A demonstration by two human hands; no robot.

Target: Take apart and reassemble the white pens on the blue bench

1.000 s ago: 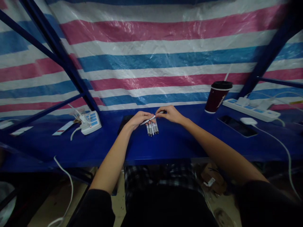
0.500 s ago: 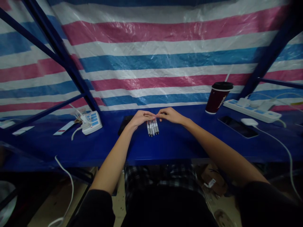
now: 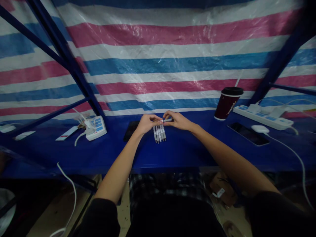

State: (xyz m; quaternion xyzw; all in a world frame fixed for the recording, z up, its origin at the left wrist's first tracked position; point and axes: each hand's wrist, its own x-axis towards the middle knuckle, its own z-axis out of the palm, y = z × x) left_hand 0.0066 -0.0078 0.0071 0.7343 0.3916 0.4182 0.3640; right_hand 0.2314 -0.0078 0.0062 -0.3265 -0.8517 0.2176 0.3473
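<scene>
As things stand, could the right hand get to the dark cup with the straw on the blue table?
Probably yes. The right hand is closed on a small pen-like piece, but the blue table between it and the cup shows bare, with the phone lying nearer the front edge.

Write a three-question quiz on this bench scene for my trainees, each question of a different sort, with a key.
1. True or false: the left hand and right hand meet above a row of pens lying on the blue bench.
2. Multiple choice: what stands to the right of the hands? A) a dark lidded cup B) a glass bottle C) a kettle
3. Short answer: what flat dark thing lies between the cup and the white charger?

Key
1. True; a single pen is pinched between the fingertips.
2. A
3. A phone, screen dark.
</scene>
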